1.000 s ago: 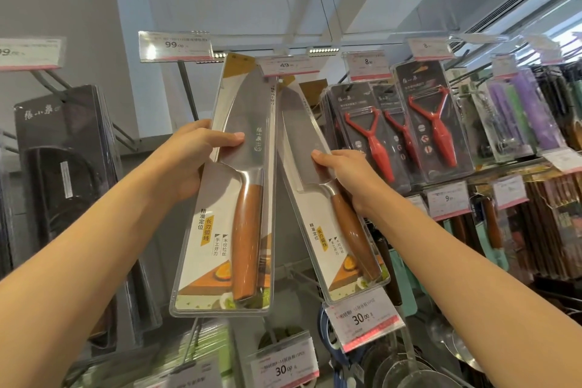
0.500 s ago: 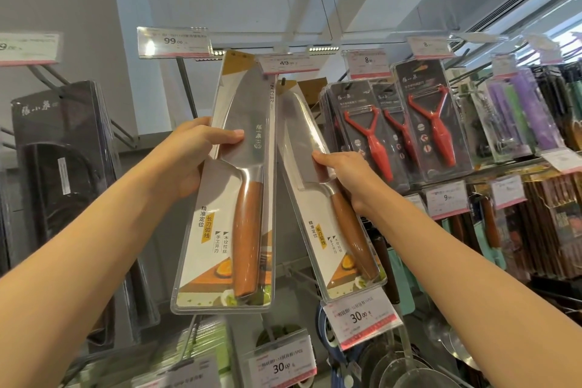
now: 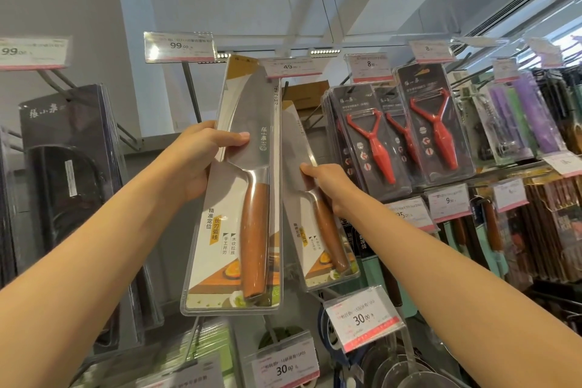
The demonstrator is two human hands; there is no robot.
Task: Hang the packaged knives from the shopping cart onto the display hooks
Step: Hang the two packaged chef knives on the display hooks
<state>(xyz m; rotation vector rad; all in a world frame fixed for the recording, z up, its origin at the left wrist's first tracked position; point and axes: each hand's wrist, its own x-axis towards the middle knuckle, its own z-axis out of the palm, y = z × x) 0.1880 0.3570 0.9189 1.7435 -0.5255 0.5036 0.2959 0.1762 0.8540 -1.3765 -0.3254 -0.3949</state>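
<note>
While left hand (image 3: 201, 161) grips front knife pack (image 3: 239, 198) | right hand (image 3: 327, 183) pinches rear knife pack (image 3: 318, 230) | hook hidden

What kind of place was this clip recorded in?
Most likely a shop's kitchenware aisle: price tags clipped above display hooks, rows of packaged red peelers, and the left hand and right hand each holding a packaged knife at the rack.

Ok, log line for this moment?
left hand: grips larger wooden-handled packaged knife | right hand: grips smaller wooden-handled packaged knife | both raised by 49 price tag
</note>
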